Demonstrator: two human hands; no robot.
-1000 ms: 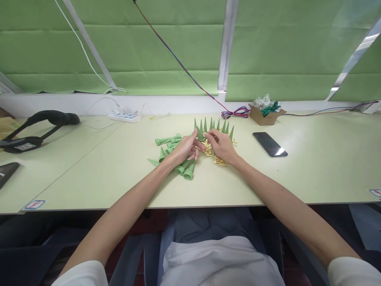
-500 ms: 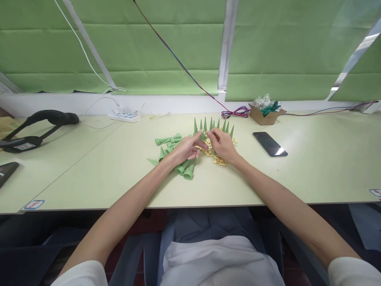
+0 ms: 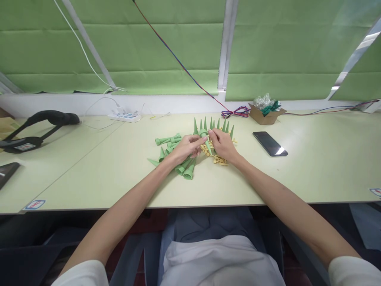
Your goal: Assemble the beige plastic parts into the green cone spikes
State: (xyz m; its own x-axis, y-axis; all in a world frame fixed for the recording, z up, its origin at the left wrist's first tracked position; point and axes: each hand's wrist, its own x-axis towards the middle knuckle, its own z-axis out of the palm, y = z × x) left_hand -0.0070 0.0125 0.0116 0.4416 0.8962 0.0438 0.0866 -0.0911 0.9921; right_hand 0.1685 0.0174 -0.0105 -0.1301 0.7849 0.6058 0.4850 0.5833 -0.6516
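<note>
A green plastic watering spike is held between the thumb and fingers of my left hand, its wide collar up and its point tilted down towards me. My right hand is closed in a pinch against the spike's side, just below the collar; whatever lies between its fingertips is hidden. Under and beside my hands lies a heap of small yellow plastic valves. Behind them, several green spikes stand points up in a row. More loose green spikes lie around my left hand and wrist.
To the right lies a black phone, with a small cardboard box of plastic wrap and green material behind it. Coiled red-and-blue wire and a power strip sit along the wall. A black headset-like device lies far left.
The green spike in my left hand has turned from collar facing me to lying lengthwise, point down towards me. My left fingers have closed around it; the right hand stays close.
</note>
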